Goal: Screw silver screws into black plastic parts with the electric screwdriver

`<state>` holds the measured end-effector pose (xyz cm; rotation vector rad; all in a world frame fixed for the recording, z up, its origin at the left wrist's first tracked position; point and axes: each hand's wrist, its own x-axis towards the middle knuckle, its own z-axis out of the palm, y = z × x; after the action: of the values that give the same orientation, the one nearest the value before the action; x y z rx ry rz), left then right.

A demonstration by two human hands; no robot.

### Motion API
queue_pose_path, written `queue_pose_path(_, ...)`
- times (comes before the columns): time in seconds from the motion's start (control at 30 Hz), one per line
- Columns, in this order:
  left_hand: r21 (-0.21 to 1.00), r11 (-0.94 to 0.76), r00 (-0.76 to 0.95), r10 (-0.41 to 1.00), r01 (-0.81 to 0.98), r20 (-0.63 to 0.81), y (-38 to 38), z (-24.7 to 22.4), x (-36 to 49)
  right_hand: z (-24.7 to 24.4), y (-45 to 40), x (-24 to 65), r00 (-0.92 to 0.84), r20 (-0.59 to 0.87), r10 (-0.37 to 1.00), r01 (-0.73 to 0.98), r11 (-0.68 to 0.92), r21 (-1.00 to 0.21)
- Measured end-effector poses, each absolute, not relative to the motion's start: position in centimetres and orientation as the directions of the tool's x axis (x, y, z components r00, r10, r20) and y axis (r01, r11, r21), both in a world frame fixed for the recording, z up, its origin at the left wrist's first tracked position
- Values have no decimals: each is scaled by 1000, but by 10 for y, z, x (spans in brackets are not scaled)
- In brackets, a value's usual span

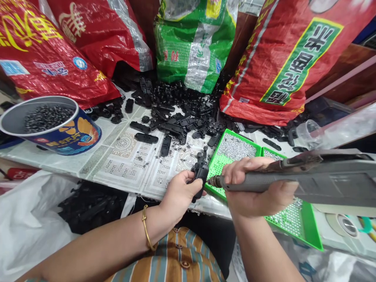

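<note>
Near the table's front edge, my left hand (183,192) pinches a black plastic part (201,170) between thumb and fingers, holding it upright. My right hand (249,188) wraps round a grey electric screwdriver (264,178), which lies almost level. Its metal tip points left and meets, or nearly meets, the side of the black part; contact is too small to make out. Just behind and beneath the screwdriver sits a green perforated tray (315,231) with small silvery screws (235,147) in it.
Loose black plastic parts (176,125) lie heaped at the back. Behind them stand red sacks (270,70) and a green sack (173,51). A blue tub (88,131) of small dark pieces is at left. A tape roll (342,225) lies at right.
</note>
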<state>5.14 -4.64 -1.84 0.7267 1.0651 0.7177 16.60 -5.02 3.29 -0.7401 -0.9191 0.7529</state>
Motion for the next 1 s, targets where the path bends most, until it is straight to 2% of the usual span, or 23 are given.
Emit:
queue_pose_path(0.33,824,550,312,813,-136,-491,-51,-28,53,31,-58,163,263,462,847,-249,522,-816)
queue_pose_path(0.6,808,569,383,788,-153,-482,-52,-26,49,35,-71,158,263,444,857,-211,500,-840)
queue_pose_path(0.67,793,594,410,762,-135,-501,-49,-23,46,44,-75,168,301,484,821,-149,542,-827)
queue_pose_path(0.73,755,641,441,722,-138,-532,-45,-19,41,52,-79,184,360,590,723,-43,645,-763)
queue_pose_path(0.8,696,698,510,667,-170,-544,-42,-16,35,55,-81,202,425,637,644,53,684,-727)
queue_pose_path(1.0,611,780,658,531,-133,-535,-41,-12,24,24,-79,237,614,525,590,155,561,-813)
